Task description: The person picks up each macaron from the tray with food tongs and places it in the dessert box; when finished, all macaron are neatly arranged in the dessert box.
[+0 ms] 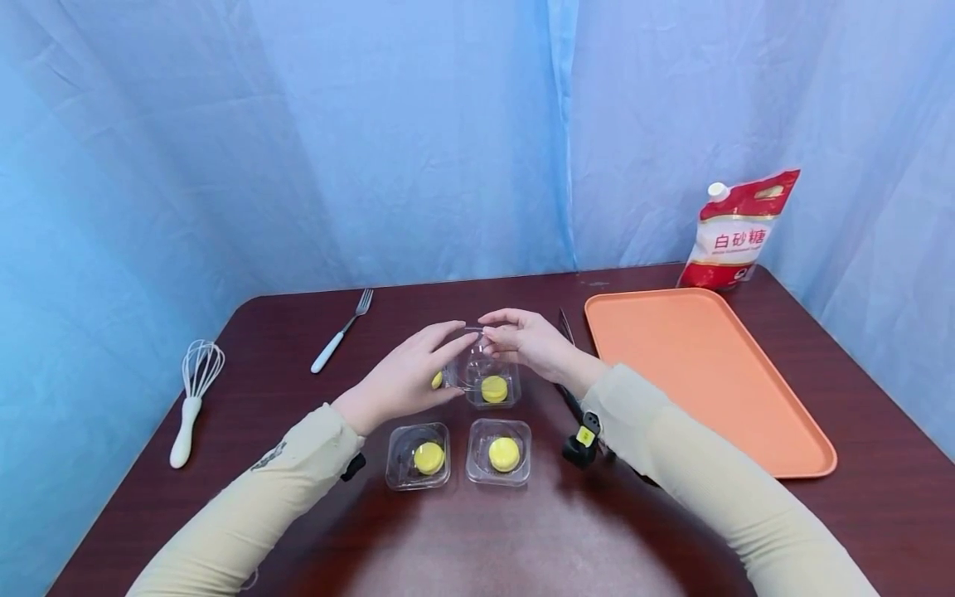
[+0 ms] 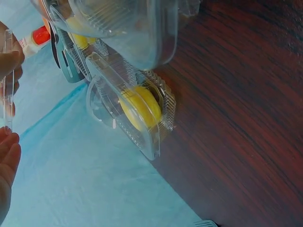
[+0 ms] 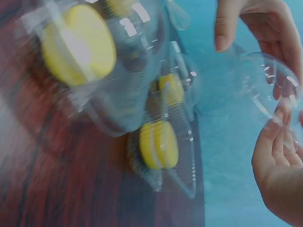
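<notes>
Above the table's middle, a clear plastic lid [image 1: 472, 365] is held between both hands. My left hand [image 1: 410, 371] grips its left side, thumb low and fingers above. At its upper right edge, my right hand [image 1: 539, 342] pinches it with thumb and fingers. Just under the lid, a clear box holds a yellow macaron [image 1: 494, 389]. Another macaron [image 1: 437, 380] is mostly hidden behind the left hand. Nearer me stand a left clear box [image 1: 399, 473] and a right clear box [image 1: 481, 474], one macaron in each. In the left wrist view the lid [image 2: 8, 85] shows edge-on.
An orange tray [image 1: 694, 373] lies at the right, with a red and white sugar bag [image 1: 734, 232] behind it. A dark-handled utensil [image 1: 567, 327] is partly covered by the right arm. To the left lie a fork [image 1: 339, 336] and a white whisk [image 1: 192, 394].
</notes>
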`<state>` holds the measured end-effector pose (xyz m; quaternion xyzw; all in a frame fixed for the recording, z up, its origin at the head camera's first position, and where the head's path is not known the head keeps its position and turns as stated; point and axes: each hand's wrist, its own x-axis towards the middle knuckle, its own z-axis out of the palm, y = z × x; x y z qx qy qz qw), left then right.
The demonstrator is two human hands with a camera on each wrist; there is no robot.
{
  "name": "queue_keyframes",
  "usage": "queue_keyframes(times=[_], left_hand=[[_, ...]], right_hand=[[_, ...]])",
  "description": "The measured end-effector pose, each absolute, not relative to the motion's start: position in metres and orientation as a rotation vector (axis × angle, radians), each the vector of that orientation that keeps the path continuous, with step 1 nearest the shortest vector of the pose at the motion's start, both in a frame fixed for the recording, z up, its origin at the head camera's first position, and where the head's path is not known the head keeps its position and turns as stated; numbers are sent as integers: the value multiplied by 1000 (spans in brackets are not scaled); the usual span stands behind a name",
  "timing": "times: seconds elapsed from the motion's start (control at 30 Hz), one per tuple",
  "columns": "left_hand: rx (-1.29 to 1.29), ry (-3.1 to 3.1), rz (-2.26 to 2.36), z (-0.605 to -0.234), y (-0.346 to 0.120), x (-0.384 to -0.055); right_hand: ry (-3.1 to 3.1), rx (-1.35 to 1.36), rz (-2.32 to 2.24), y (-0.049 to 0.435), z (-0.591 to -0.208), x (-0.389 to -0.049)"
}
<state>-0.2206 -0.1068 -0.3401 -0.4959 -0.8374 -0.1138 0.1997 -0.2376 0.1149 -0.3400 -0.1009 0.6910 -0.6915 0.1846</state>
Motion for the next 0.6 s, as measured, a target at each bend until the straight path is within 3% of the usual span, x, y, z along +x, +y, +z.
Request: queue_keyframes(times=[0.23,0.6], left_hand=[[-1302,-2525,-422,-340,-110,-220],[-1236,-2735,-558,-337,-104,-224]], right_hand=[[2398,-390,-1714,125,-347,-240],[2876,-1073,-993,136,-351,-225]])
